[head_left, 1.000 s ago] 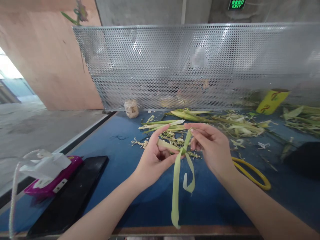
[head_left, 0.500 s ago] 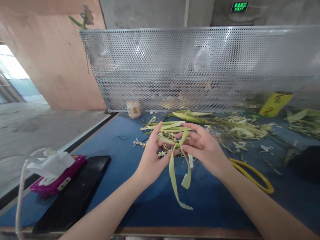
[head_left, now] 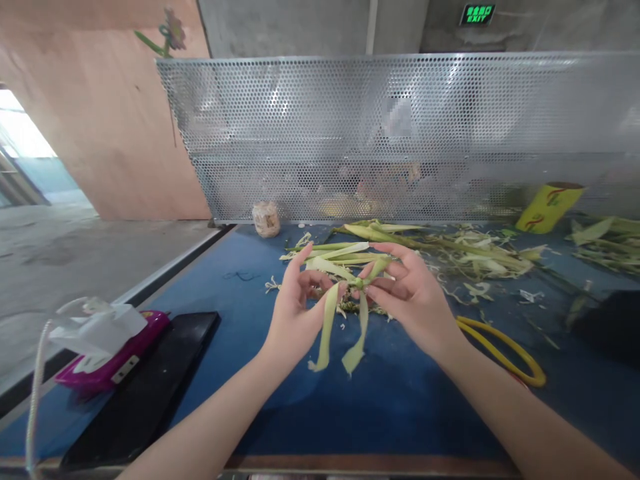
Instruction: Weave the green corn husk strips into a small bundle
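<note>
Both my hands hold crossed pale green leaf strips (head_left: 345, 313) above a blue table (head_left: 400, 400). My left hand (head_left: 297, 310) pinches one strip beside the knot where the strips meet. My right hand (head_left: 413, 297) grips the knot from the right, thumb and fingers closed on it. Two strip ends hang down between my hands, their tips just above the table.
A pile of green leaves and shreds (head_left: 450, 250) lies behind my hands. Yellow-handled scissors (head_left: 505, 347) rest to the right. A yellow cup (head_left: 547, 207) and a small jar (head_left: 266, 218) stand by the perforated metal screen (head_left: 400, 133). A black tablet (head_left: 145, 387) and a magenta tissue pack (head_left: 107, 347) lie left.
The long hanging strip has been drawn up through the knot, so both loose ends are shorter now. My hands rose slightly and moved a little apart.
</note>
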Motion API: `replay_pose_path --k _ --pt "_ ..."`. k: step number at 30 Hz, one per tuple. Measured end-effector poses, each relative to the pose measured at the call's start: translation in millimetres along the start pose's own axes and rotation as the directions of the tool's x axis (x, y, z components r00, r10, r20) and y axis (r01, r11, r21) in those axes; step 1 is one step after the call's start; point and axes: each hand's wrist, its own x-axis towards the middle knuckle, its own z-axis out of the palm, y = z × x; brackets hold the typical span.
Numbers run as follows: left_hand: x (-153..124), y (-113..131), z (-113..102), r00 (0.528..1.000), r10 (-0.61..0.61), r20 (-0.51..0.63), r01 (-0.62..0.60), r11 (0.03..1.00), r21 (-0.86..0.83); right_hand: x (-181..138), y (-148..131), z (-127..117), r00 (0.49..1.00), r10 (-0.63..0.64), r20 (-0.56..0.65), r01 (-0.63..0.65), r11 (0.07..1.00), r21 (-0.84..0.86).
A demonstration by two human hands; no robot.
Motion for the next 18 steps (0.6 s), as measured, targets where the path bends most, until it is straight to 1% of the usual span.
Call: replay_pose_path --k 2,3,6,8,12,15,18 --pt "-1 2 0 0.998 0.052 -0.042 -0.05 0.998 0.037 -1 0 1 1.0 -0.022 0.003 0.022 1.0 -0.012" --pt "-2 2 0 0.997 0.059 -0.042 -0.057 0.998 0.031 -1 -1 1 1.0 -0.025 0.015 0.025 0.999 -0.02" --pt "-4 4 0 0.998 0.061 0.014 -0.061 0.998 -0.036 -3 -1 3 0.997 0.003 0.076 0.0 1.0 -0.031" --pt "-5 4 0 0.996 0.085 0.034 -0.083 0.996 -0.039 -3 1 4 0.994 0.027 0.103 -0.025 0.999 -0.021" --pt "-5 2 1 0.992 0.118 0.048 -0.117 0.993 -0.028 -2 7 5 0.992 0.074 0.102 -0.079 0.996 0.048" --pt "-6 1 1 0.988 0.136 0.074 -0.133 0.99 -0.038 0 14 4 0.987 0.146 0.072 -0.154 0.981 0.12" --pt "-6 0 2 0.986 0.151 0.067 -0.151 0.989 0.0 2 20 1 0.978 0.196 0.068 -0.206 0.957 0.202"
